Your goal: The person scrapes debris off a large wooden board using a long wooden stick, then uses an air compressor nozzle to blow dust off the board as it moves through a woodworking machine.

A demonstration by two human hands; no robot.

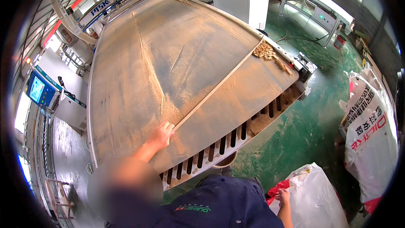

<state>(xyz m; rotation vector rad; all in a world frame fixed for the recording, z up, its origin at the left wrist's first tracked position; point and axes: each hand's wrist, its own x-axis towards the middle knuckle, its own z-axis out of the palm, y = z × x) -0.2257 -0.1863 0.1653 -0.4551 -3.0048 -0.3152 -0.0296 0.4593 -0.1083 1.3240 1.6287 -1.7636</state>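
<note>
A long thin wooden strip (219, 88) lies slantwise across the dusty machine bed (236, 105). My left hand (162, 134) reaches over the bed's near edge, its fingers closed around the strip's near end. At the far end of the strip is a small heap of wood scraps (264, 50). My right hand (282, 195) hangs low at my right side, fingers curled, against the red-and-white plastic sack (314, 185). Whether those fingers pinch the sack or something else is hidden.
Sawdust ridges (147, 59) streak the bed. A slotted front ledge (217, 148) runs along its near side, with a bucket (225, 160) below. Another big white sack (369, 131) stands at right on the green floor (291, 131). A blue control panel (40, 88) stands left.
</note>
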